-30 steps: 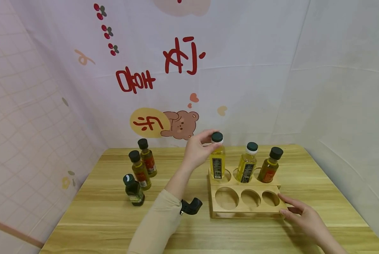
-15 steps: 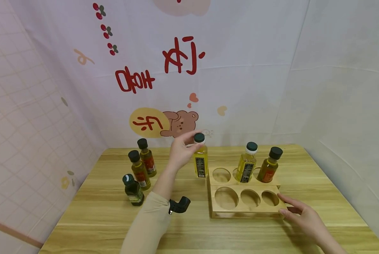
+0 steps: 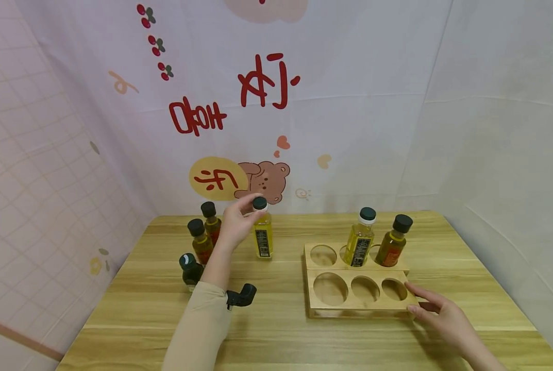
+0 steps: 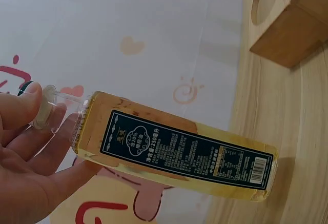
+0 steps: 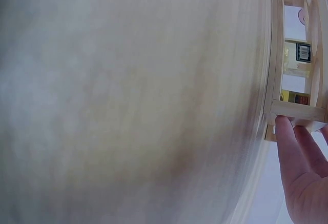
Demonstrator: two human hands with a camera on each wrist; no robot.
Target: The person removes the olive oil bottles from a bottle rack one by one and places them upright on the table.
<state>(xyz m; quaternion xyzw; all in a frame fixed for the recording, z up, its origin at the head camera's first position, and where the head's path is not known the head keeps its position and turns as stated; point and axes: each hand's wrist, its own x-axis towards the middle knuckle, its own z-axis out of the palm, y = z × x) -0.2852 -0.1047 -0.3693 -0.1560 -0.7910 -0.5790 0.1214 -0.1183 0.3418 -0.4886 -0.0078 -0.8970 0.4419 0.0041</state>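
Observation:
My left hand [image 3: 235,225] grips a clear bottle of yellow oil [image 3: 264,237] by its neck, just below the dark green cap. The bottle's dark label [image 4: 187,149] faces the left wrist camera. Whether its base touches the table cannot be told. My right hand [image 3: 445,315] rests against the right end of a two-step wooden bottle rack [image 3: 357,304], its thumb and fingers [image 5: 289,144] fairly straight on the end piece. In the rack's back row stand another yellow oil bottle [image 3: 359,245] and a darker oil bottle [image 3: 391,247]; the back-left hole and front holes hold nothing.
Left of my left arm stand two dark-capped oil bottles with red labels, one nearer [image 3: 202,248] and one farther [image 3: 211,226], and a small dark green bottle [image 3: 190,270]. My forearm partly covers them. A printed white cloth [image 3: 350,129] hangs behind the wooden table [image 3: 304,345].
My left hand has carried the yellow oil bottle from over the rack's back-left hole leftwards, towards the bottles on the left. My right hand and the rack have stayed put.

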